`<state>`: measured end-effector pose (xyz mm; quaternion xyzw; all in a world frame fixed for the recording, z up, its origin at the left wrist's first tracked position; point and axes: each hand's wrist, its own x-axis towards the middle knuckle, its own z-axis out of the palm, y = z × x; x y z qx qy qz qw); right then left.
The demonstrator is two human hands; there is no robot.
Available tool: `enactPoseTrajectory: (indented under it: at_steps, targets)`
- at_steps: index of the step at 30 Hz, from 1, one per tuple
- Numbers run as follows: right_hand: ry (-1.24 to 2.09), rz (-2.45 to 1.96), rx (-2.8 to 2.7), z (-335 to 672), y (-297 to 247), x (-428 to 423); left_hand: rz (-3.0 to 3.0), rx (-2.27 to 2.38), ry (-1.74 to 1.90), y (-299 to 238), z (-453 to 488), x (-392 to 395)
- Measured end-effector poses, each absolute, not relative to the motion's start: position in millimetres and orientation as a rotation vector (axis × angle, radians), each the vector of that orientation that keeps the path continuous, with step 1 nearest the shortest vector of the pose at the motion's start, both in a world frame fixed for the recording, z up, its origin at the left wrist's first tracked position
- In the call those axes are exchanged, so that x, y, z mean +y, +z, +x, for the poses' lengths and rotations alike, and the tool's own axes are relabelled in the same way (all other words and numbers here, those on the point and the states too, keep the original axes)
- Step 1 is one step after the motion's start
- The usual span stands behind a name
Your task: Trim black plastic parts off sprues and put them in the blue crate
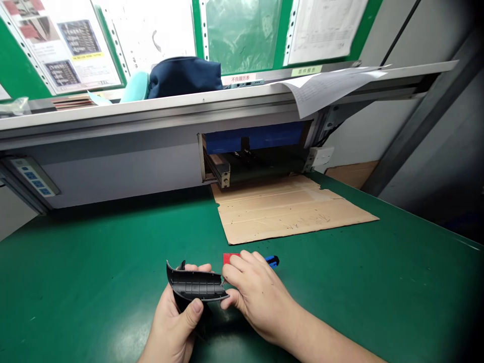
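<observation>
A curved black plastic shell [196, 287], ribbed on its inner side, is held above the green table in my left hand [176, 317]. The thumb presses on its near edge and the fingers wrap behind it. My right hand [257, 295] is closed in a pinch at the shell's right end. A small thin thing shows at those fingertips, too small to name. Just beyond my right hand, a red flat piece [228, 257] and a blue and black handle [273, 261] lie on the table, partly hidden by the hand.
A flat cardboard sheet [287, 214] lies on the green table [94, 252], reaching under an opening with a blue flap [257, 138]. Above runs a shelf with a dark blue pouch [185, 78] and overhanging paper sheets [333, 91]. A power strip [36, 176] is at left.
</observation>
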<state>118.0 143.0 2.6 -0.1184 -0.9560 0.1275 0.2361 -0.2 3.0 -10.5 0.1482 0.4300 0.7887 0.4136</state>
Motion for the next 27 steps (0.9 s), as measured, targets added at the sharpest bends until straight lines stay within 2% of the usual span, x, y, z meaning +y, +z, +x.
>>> enactPoseTrajectory:
  at_steps: [6, 12, 21, 24, 27]
  targets:
    - [0.300, -0.260, -2.627, 118, 1, 147, 0.461, 1.146, 1.999, -9, 0, 2]
    - [0.782, -0.004, -2.570, 119, 1, 154, 0.473, 1.083, 1.991, -8, 1, 1]
    - [0.888, -0.169, -2.346, 113, -1, 137, 0.334, 0.967, 1.959, -8, 1, 0]
    - [0.933, -0.074, -2.383, 113, -1, 140, 0.338, 0.972, 1.971, -9, 2, 0]
    - [1.158, 0.139, -2.466, 116, 2, 152, 0.373, 0.952, 1.989, -9, 3, 1]
